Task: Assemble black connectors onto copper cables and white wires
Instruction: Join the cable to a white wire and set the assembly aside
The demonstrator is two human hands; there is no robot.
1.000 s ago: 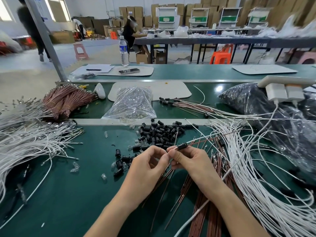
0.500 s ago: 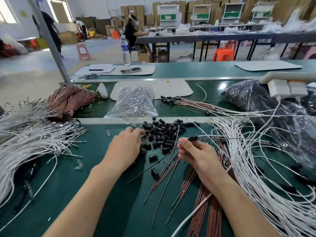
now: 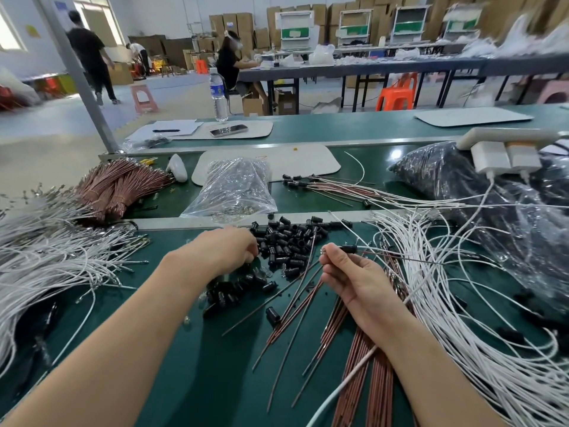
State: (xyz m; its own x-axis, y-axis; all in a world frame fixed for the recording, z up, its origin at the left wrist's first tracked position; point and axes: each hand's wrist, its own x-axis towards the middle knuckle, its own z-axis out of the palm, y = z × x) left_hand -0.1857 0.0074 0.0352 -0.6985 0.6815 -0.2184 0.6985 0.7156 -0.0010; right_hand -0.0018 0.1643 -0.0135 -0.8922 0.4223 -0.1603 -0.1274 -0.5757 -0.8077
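Observation:
My right hand [image 3: 351,282] pinches a thin cable with a black connector [image 3: 348,249] on it, held above the green bench; the cable runs off to the right. My left hand [image 3: 224,251] reaches into the pile of loose black connectors [image 3: 286,238], fingertips curled down among them; whether it holds one is hidden. Loose copper cables [image 3: 295,306] lie between my hands, and a copper bundle [image 3: 363,374] lies under my right wrist. White wires [image 3: 480,340] spread out at the right.
A second heap of white wires [image 3: 46,257] fills the left. Bundled copper cables [image 3: 123,189] and a clear bag of small parts [image 3: 234,189] lie beyond the bench divider. A black plastic bag [image 3: 498,204] and white chargers [image 3: 505,157] sit at the right. Finished cables [image 3: 338,188] lie behind.
My left hand let go of the cable and moved left and forward into the connector pile. My right hand kept the connector-tipped cable and shifted slightly right.

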